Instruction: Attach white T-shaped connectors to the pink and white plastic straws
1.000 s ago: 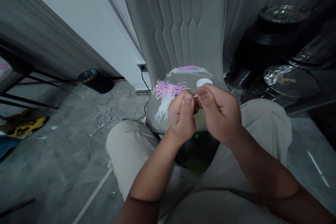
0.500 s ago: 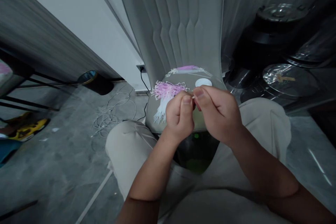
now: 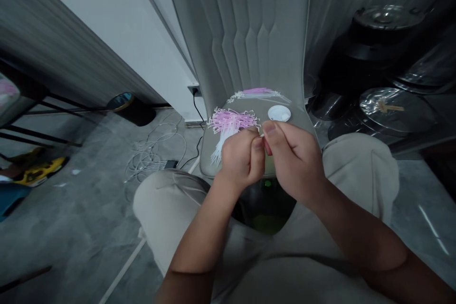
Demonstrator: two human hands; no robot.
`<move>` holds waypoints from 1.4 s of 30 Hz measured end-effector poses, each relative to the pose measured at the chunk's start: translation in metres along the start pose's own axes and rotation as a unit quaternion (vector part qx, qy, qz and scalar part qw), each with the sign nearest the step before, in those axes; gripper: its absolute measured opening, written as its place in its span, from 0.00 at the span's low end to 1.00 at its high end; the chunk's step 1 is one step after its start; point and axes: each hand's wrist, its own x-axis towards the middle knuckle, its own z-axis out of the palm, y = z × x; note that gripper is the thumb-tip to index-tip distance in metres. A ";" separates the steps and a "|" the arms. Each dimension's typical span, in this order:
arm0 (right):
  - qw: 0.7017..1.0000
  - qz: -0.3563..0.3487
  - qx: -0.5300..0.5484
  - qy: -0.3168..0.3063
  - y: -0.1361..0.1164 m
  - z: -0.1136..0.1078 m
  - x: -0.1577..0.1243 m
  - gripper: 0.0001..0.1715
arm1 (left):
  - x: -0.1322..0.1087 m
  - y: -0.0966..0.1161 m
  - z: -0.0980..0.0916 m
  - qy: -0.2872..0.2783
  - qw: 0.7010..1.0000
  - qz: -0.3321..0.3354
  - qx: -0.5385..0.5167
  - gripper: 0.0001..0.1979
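My left hand (image 3: 244, 154) and my right hand (image 3: 294, 156) are closed and meet at the fingertips over the front of a grey chair seat (image 3: 265, 126). A tiny pale bit (image 3: 262, 136) shows between the thumbs, too small to name. Just beyond my left hand lies a pile of thin pink and white plastic sticks (image 3: 233, 121) with small white ends, partly covered by that hand. A curved row of similar sticks (image 3: 258, 92) lies along the back of the seat. Past my right hand sits a round white shallow dish (image 3: 279, 113) with something white in it.
The padded chair back (image 3: 242, 19) rises ahead. Left of it, a tangle of pale cable (image 3: 153, 147) and a dark bin (image 3: 131, 108) are on the floor. Dark round containers (image 3: 386, 33) wrapped in clear plastic stand at the right. My knees flank the chair.
The view has shifted slightly, and the white dish shows more fully. My left hand has tilted a little, its thumb turned and lowered; both hands stay together.
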 end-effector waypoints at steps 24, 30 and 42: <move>0.986 0.095 0.065 -0.122 0.025 -0.011 0.027 0.29 | 0.010 -0.017 -0.026 -0.210 0.976 -0.053 0.027 0.13; 0.986 0.104 0.079 -0.103 0.034 -0.013 0.032 0.30 | 0.014 -0.019 -0.016 -0.202 0.975 -0.078 0.055 0.16; 0.952 0.289 0.105 0.005 0.129 -0.028 0.059 0.24 | -0.027 -0.083 0.031 -0.306 0.940 -0.147 -0.014 0.12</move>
